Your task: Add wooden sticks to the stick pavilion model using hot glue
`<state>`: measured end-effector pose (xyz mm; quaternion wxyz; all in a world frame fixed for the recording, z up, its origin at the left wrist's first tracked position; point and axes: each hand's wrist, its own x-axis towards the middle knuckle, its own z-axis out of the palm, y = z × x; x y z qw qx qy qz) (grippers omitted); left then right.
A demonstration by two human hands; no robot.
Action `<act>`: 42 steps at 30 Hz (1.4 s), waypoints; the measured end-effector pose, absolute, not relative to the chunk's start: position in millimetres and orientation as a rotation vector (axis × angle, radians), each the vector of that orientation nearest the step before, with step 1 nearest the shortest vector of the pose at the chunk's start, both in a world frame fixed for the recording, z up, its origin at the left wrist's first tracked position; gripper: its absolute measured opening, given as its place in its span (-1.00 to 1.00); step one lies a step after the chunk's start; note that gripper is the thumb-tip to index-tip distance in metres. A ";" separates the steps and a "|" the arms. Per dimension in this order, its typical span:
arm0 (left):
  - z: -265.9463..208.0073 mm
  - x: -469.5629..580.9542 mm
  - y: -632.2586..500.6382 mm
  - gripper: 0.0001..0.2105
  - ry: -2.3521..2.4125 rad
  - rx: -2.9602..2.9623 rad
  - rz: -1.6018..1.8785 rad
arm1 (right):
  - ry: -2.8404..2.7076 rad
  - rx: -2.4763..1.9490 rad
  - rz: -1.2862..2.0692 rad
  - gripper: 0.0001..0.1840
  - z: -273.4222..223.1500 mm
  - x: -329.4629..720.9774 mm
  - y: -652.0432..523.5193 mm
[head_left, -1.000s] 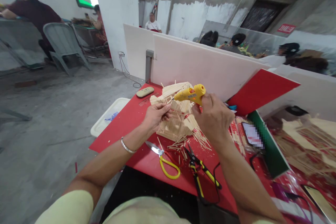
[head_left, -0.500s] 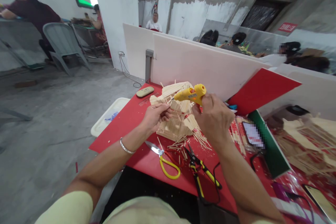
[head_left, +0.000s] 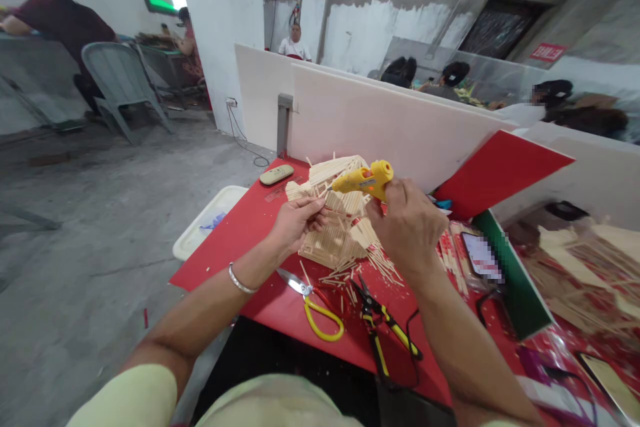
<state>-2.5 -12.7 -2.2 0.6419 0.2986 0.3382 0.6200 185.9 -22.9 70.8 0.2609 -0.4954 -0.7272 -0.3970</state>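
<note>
A yellow hot glue gun (head_left: 364,179) is gripped in my right hand (head_left: 407,223), its nozzle pointing left. Just at the nozzle's tip, my left hand (head_left: 299,221) is closed in a pinch on a thin wooden stick, mostly hidden by the fingers. Behind and below both hands stands a model built of pale wooden sticks (head_left: 333,247), with a slatted, roof-like top. Loose sticks (head_left: 385,265) lie fanned out at its right and in front. Nearer to me are scissors (head_left: 323,320) with yellow and red handles and black-and-yellow pliers (head_left: 375,327).
A beige oval case (head_left: 277,175) lies at the red table's (head_left: 240,247) far left corner. White partition boards (head_left: 380,120) rise behind. On the right are a phone (head_left: 483,257), a green board (head_left: 515,280) and more stick models (head_left: 590,273). A black cable runs near the pliers. Several people sit farther off.
Both hands stay almost in place, the glue gun's tip still by the left fingers. Nothing on the table has visibly moved.
</note>
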 end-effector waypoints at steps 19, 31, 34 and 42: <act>4.5 -9.2 -27.8 -0.77 0.783 0.682 1.376 | -2.013 -1.393 -0.830 -0.57 71.6 189.2 -32.5; -22.9 13.8 -100.9 -0.75 0.898 0.893 1.469 | -1.787 -1.761 -0.067 -0.47 30.4 282.3 -85.8; -44.9 36.5 -114.8 -0.76 0.925 0.921 1.333 | -1.689 -1.887 -0.032 -0.59 0.5 332.2 -125.6; -104.9 113.6 -123.3 -0.72 1.014 1.004 0.961 | -1.527 -2.204 0.066 -0.80 -113.7 425.8 -182.2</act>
